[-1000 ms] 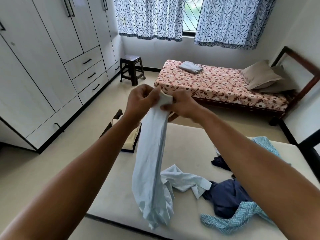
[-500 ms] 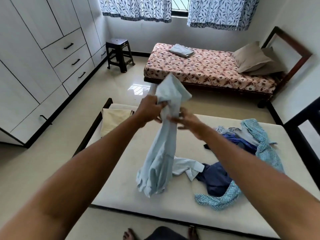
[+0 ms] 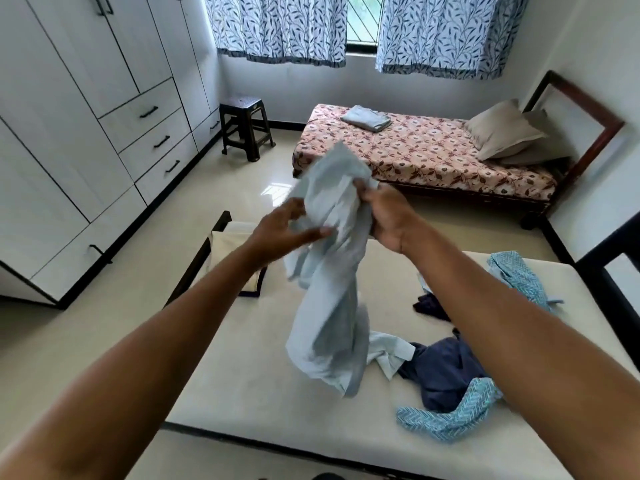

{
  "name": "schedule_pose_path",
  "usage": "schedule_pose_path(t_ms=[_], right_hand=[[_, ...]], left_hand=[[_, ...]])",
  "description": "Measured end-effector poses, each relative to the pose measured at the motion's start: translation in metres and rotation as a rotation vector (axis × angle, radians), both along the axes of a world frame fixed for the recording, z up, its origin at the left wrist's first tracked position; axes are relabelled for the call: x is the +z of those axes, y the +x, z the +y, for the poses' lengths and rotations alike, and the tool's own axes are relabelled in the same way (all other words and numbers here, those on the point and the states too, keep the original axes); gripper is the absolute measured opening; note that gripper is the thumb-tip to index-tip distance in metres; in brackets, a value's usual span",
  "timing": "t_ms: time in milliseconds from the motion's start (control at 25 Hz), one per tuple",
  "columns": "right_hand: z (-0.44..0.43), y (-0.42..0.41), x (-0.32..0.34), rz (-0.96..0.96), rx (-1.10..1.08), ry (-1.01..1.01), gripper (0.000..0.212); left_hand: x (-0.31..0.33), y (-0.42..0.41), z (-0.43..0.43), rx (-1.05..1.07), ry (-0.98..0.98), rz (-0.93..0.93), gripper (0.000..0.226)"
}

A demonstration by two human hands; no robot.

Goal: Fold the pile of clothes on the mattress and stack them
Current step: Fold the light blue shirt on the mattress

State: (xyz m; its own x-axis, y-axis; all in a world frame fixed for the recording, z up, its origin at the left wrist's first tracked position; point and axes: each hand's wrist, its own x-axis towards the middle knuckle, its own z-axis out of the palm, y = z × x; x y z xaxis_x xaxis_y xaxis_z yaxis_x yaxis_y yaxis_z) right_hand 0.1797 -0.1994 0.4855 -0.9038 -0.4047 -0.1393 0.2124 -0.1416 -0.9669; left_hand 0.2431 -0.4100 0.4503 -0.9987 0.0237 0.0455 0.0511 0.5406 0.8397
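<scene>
One pale-blue shirt, frame centre: right hand grips its top; left hand fingers straight, touching it. Clothes pile lower right; mattress bare toward left edge.

This is a bedroom in a home. A single bed with a flowered sheet stands against the far wall, with two pillows at its dark wooden headboard and a folded cloth lying on it. A tall white wardrobe with drawers fills the left wall. Leaf-patterned curtains hang over the window, and a dark stool sits below them on the glossy tiled floor. In the foreground a bare mattress carries loose clothes.
</scene>
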Motion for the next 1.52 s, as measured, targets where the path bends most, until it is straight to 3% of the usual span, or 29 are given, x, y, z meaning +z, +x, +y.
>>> schedule_pose_path(t_ms=[200,320,400,480,600,720,760,960,1080,1160,1240,1280,1360,1440,1520], right_hand=[[-0.002,-0.021,0.063,-0.043,-0.022,-0.234,0.021],[-0.002,-0.039,0.071,-0.07,-0.028,-0.272,0.031],[-0.005,-0.043,0.068,-0.053,-0.043,-0.291,0.026],[-0.01,-0.041,0.064,0.011,-0.107,-0.332,0.025],[-0.012,-0.039,0.062,0.037,-0.218,-0.334,0.024],[-0.001,-0.036,0.062,0.07,-0.183,-0.197,0.019],[0.005,-0.036,0.055,0.084,-0.15,-0.109,0.021],[0.047,-0.02,-0.039,-0.006,-0.109,0.466,0.066],[0.054,0.014,-0.081,-0.195,-0.015,0.517,0.084],[0.046,0.028,-0.084,-0.172,0.034,0.458,0.072],[0.035,0.029,-0.075,-0.093,-0.038,0.329,0.04],[0.029,0.029,-0.066,-0.062,-0.103,0.242,0.045],[0.016,0.022,-0.045,-0.001,-0.24,0.06,0.053],[0.002,0.017,-0.02,0.081,-0.375,-0.011,0.034],[-0.012,0.013,0.003,0.144,-0.449,0.009,0.015]], left_hand=[[-0.061,0.025,-0.017,-0.022,-0.076,-0.173,0.076],[-0.071,0.024,-0.006,0.069,-0.029,-0.176,0.096],[-0.058,0.021,0.012,0.046,0.105,-0.067,0.105],[-0.037,0.017,0.035,0.06,0.221,0.076,0.096],[-0.024,0.01,0.058,0.09,0.136,0.157,0.094],[-0.026,-0.006,0.064,0.24,0.049,0.161,0.029],[-0.025,-0.01,0.062,0.268,0.074,0.161,0.02],[0.002,-0.024,0.051,0.276,0.254,0.164,0.019],[0.025,-0.03,0.043,0.276,0.353,0.141,0.016],[0.035,-0.035,0.035,0.294,0.379,0.159,0.015],[0.041,-0.041,0.024,0.297,0.39,0.159,0.013],[0.042,-0.046,0.017,0.303,0.379,0.13,0.017],[0.041,-0.052,0.005,0.334,0.2,0.005,0.037],[0.035,-0.044,0.007,0.431,-0.112,-0.056,0.055],[0.031,-0.025,0.021,0.476,-0.188,0.21,0.052]])
